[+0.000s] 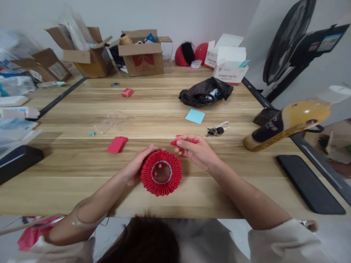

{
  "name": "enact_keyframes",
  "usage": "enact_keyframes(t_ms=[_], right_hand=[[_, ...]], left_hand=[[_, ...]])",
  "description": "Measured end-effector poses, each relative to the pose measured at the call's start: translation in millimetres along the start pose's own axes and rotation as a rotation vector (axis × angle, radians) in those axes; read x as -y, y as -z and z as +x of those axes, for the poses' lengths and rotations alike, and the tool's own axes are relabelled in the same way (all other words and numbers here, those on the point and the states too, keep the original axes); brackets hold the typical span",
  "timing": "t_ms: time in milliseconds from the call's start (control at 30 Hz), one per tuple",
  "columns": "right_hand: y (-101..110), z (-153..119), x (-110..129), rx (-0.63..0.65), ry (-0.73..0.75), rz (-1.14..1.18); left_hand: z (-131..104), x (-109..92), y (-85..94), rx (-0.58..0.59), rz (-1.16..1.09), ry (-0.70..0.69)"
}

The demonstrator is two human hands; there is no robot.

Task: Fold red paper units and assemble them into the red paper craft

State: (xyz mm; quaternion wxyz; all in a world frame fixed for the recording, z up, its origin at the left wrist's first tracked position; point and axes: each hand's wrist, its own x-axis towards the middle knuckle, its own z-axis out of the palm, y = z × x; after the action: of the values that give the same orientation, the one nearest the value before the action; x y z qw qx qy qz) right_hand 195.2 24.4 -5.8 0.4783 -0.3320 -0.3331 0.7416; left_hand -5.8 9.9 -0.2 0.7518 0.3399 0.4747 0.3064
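My left hand (pixel 137 165) grips the left side of a red ring of folded paper pieces (pixel 175 171), its fingertips showing through the hole. Pale blue bits line the ring's inner edge. Just right of and above the ring, my right hand (pixel 196 149) pinches a small folded red paper piece (pixel 173 143) between thumb and fingers. The two are apart. More red paper shows partly behind the right hand, too covered to make out. A stack of red paper slips (pixel 117 144) lies on the table left of the ring.
A blue sticky note (pixel 195 116), keys (pixel 216 130) and a black plastic bag (pixel 205 92) lie beyond my hands. At the right are a yellow bottle (pixel 287 122) and a black phone (pixel 309 183). Cardboard boxes (pixel 144 60) stand at the back; a fan (pixel 287 40) stands beyond the table's right edge.
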Motion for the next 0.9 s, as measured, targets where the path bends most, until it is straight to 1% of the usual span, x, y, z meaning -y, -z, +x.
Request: enact_keyframes(t_ms=[67, 133, 233, 300, 433, 533, 633, 733, 800, 900], right_hand=[[2, 1, 0, 0.002, -0.036, 0.049], [3, 2, 1, 0.009, -0.065, 0.086], [4, 2, 1, 0.023, -0.075, 0.092], [4, 2, 1, 0.001, -0.067, 0.068], [5, 4, -2, -0.095, -0.035, 0.018], [5, 5, -5, -0.117, 0.0, -0.017], [3, 5, -6, -0.096, 0.035, -0.088], [1, 3, -7, -0.048, 0.103, -0.214], [1, 3, -7, -0.026, 0.145, -0.274], [0, 4, -9, -0.019, 0.165, -0.321]], left_hand=[[-2, -2, 1.0, 0.04, -0.021, -0.014], [-3, -3, 2.6, 0.109, -0.015, -0.045], [-2, -3, 5.7, 0.174, 0.008, -0.061], [-1, -1, 7.4, 0.17, 0.021, -0.058], [1, 5, 8.4, 0.145, 0.059, -0.075], [1, 10, 7.8, 0.149, 0.113, -0.104], [2, 12, 7.4, 0.139, 0.165, -0.169], [4, 13, 7.5, 0.108, 0.209, -0.258], [4, 14, 7.0, 0.092, 0.217, -0.265], [3, 15, 5.4, 0.066, 0.173, -0.215]])
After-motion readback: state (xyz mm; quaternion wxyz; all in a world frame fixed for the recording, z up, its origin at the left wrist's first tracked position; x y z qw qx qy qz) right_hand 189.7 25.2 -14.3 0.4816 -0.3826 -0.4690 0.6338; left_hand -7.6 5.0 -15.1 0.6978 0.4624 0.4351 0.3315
